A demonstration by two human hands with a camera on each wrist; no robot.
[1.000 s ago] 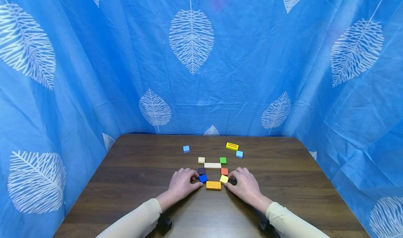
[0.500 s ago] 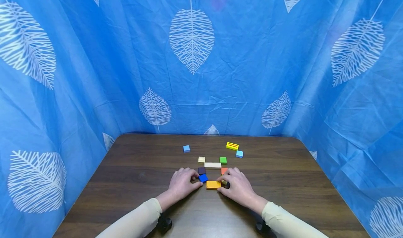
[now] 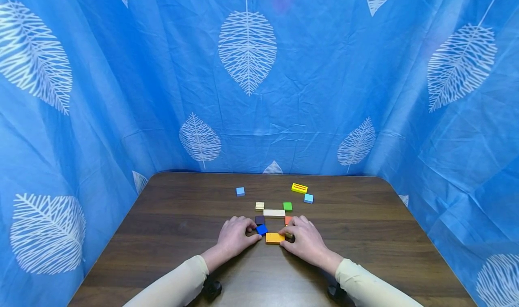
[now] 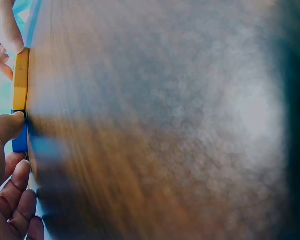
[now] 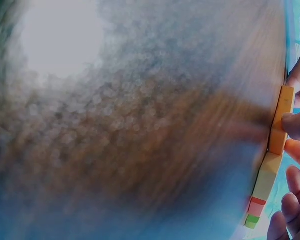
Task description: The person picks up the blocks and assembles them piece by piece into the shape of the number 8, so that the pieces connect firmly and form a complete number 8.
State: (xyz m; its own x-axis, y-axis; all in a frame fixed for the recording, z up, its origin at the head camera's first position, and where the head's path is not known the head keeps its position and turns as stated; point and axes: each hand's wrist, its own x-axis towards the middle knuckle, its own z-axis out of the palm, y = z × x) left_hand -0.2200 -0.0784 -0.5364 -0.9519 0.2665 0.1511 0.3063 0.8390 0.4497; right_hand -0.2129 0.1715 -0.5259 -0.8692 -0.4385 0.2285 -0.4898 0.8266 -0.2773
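Observation:
My left hand (image 3: 235, 235) pinches a blue block (image 3: 261, 229) between thumb and index finger; the block sits turned at an angle on the table. With thumb in front and index finger behind, my right hand (image 3: 305, 239) pinches the right end of an orange rectangular block (image 3: 273, 238). The left wrist view has the blue block (image 4: 20, 141) close to the orange block (image 4: 21, 75). A pale yellow block (image 5: 267, 175) shows beside the orange one in the right wrist view; my right hand mostly hides it from the head view. A red block (image 3: 288, 219) is partly covered too.
Beyond the hands lie a dark block (image 3: 259, 219), a long white block (image 3: 274, 213), a light wood block (image 3: 260, 206) and a green block (image 3: 287, 206). Farther back are two light blue blocks (image 3: 240, 191) and a striped yellow block (image 3: 299, 188). A blue curtain (image 3: 284, 117) hangs behind the table.
My right hand has let go of the pale yellow block, moved left and taken hold of the orange block's right end. The left hand stays on the blue block.

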